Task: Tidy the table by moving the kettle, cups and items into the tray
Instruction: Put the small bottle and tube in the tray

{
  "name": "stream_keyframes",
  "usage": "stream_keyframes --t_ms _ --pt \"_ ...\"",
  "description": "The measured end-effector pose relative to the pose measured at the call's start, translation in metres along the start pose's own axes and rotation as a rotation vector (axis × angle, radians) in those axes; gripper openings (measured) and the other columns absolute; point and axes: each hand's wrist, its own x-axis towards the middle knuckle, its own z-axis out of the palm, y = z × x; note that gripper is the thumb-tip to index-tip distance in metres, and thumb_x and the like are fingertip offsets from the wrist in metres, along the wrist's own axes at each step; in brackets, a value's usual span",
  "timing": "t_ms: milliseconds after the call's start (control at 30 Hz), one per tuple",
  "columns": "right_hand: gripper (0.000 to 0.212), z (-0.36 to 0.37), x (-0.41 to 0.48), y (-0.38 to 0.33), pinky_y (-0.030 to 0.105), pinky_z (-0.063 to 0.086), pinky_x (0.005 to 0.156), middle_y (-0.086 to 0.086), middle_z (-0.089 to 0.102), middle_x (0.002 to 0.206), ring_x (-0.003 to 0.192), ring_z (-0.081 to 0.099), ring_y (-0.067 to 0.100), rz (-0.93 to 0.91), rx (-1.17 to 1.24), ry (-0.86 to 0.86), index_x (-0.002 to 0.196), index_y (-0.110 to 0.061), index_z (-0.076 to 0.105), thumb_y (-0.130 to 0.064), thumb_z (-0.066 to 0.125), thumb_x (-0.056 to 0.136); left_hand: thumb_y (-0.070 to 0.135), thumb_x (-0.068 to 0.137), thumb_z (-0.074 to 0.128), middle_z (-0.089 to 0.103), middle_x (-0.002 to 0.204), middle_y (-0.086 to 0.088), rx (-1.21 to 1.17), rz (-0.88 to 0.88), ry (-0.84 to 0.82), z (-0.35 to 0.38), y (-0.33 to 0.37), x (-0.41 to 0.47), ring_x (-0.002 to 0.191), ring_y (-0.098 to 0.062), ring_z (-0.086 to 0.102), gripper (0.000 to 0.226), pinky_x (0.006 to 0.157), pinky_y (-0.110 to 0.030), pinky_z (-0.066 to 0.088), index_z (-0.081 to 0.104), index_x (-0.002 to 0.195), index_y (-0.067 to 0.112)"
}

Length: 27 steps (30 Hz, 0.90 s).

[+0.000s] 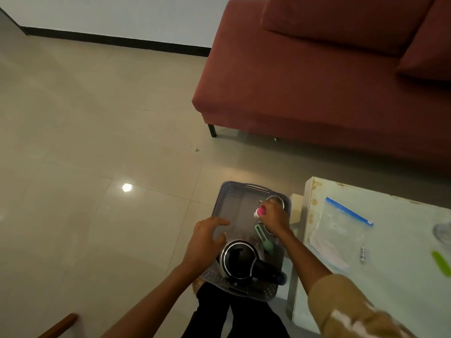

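left hand (pixel 207 236) rests on the tray (pixel 219 201) at its left rim, fingers loose, grasping nothing. kettle (pixel 240 259) sits at the tray's near edge, green utensil (pixel 264 241) just right of it. right hand (pixel 274 215) grips a pink item (pixel 261 211) over the far right corner, beside a metal cup (pixel 280 200) (partly hidden). suggest: keep the tray level and set the pink item down clear of the cup. table (pixel 390 301) on the right carries a zip bag (pixel 339 230), dice (pixel 363 253) and a green strip (pixel 441 263). tiled floor (pixel 97 142), red sofa (pixel 317 81).
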Motion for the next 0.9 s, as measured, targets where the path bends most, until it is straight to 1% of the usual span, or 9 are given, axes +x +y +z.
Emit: stream_keyframes --t_ms 100,200,267,367,500,667,800,833,900 --pt "0.024 0.008 0.008 0.003 0.041 0.052 0.078 0.012 0.055 0.119 0.107 0.057 0.028 -0.042 -0.162 -0.043 0.11 -0.01 0.06 -0.013 0.053 0.088 0.004 0.085 0.056 0.062 0.115 0.006 -0.04 -0.002 0.019 -0.003 -0.002 -0.003 0.113 -0.013 0.049 0.03 0.099 -0.036 0.044 0.065 0.106 0.024" --pt "0.023 0.02 0.015 0.007 0.038 0.049 0.075 0.013 0.056 0.117 0.107 0.058 0.029 -0.02 -0.187 -0.05 0.108 -0.01 0.058 -0.009 0.045 0.09 0.002 0.087 0.054 0.064 0.109 0.008 -0.093 0.003 0.054 -0.004 -0.005 -0.008 0.109 -0.011 0.053 0.031 0.096 -0.037 0.047 0.065 0.101 0.027" --pt "0.029 0.025 0.016 0.009 0.036 0.047 0.076 0.013 0.054 0.123 0.109 0.056 0.029 0.015 -0.217 -0.058 0.12 -0.012 0.051 -0.012 0.042 0.093 -0.002 0.086 0.052 0.065 0.105 0.01 -0.124 0.005 0.083 -0.005 -0.005 -0.013 0.106 -0.01 0.055 0.037 0.093 -0.036 0.05 0.064 0.095 0.032" --pt "0.045 0.029 0.02 0.013 0.041 0.05 0.084 0.014 0.043 0.138 0.119 0.051 0.029 -0.001 -0.359 -0.092 0.137 -0.012 0.038 -0.008 0.044 0.093 -0.003 0.088 0.051 0.065 0.1 0.014 -0.154 -0.006 0.107 -0.004 -0.004 -0.019 0.102 -0.009 0.058 0.04 0.088 -0.027 0.052 0.062 0.089 0.036" --pt "0.037 0.031 0.022 0.011 0.04 0.05 0.086 0.014 0.049 0.133 0.118 0.053 0.028 -0.012 -0.392 -0.081 0.13 -0.011 0.046 -0.009 0.043 0.094 -0.002 0.088 0.051 0.066 0.098 0.014 -0.173 -0.02 0.107 -0.002 -0.004 -0.022 0.101 -0.008 0.06 0.04 0.085 -0.019 0.05 0.062 0.086 0.036" --pt "0.03 0.022 0.015 0.009 0.036 0.049 0.08 0.013 0.056 0.125 0.107 0.059 0.031 0.043 -0.176 0.0 0.119 -0.01 0.054 -0.014 0.049 0.09 -0.004 0.087 0.049 0.067 0.101 0.007 -0.186 -0.043 0.085 0.002 0.002 -0.018 0.101 -0.008 0.06 0.04 0.086 -0.023 0.052 0.064 0.087 0.033" --pt "0.002 0.008 0.003 0.007 0.035 0.048 0.067 0.01 0.06 0.079 0.078 0.061 0.031 0.108 0.178 0.044 0.077 -0.013 0.06 -0.012 0.058 0.079 -0.004 0.088 0.048 0.068 0.099 0.005 -0.22 -0.051 0.096 0.004 0.011 -0.019 0.092 0.003 0.062 0.033 0.079 -0.014 0.053 0.067 0.091 0.022" --pt "0.004 0.005 -0.002 0.007 0.036 0.049 0.067 0.007 0.059 0.072 0.074 0.06 0.03 0.112 0.259 0.053 0.073 -0.013 0.06 -0.012 0.06 0.077 -0.004 0.088 0.048 0.069 0.098 0.006 -0.23 -0.049 0.101 0.005 0.013 -0.02 0.091 0.003 0.062 0.032 0.079 -0.015 0.053 0.067 0.091 0.022" --pt "0.005 0.0 -0.012 0.006 0.035 0.05 0.071 0.006 0.062 0.073 0.075 0.062 0.027 0.093 0.364 0.051 0.08 -0.011 0.066 -0.01 0.062 0.077 -0.004 0.088 0.048 0.07 0.096 0.006 -0.248 -0.038 0.107 0.008 0.016 -0.023 0.091 -0.002 0.064 0.031 0.081 -0.02 0.054 0.068 0.09 0.021"
